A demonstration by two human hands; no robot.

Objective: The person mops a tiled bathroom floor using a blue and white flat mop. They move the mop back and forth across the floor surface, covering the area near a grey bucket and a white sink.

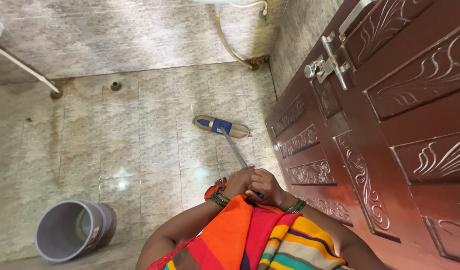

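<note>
We look down on a floor of large mottled beige stone tiles (140, 130), glossy enough to catch a spot of light, with a darker stain streaked down its left side and a wall of the same speckled stone (120, 35) behind it. Along the right stands a dark reddish-brown wooden door (390, 140) with carved scroll panels and a silver metal latch (332, 62). At lower left a round grey plastic bucket (72, 231) sits on the tiles, well apart from us. Our flat-headed mop with a blue-and-tan pad and slim grey metal handle (225, 129) rests its head on the floor near the door; its long axis runs from our hands up and slightly left, the head lying crosswise at the far end. Our left hand (238, 181) and right hand (264, 186) are pressed together, both wrapped around the handle's near end. A small round floor drain (115, 85) and a beige hose (230, 42) lie beyond.
</note>
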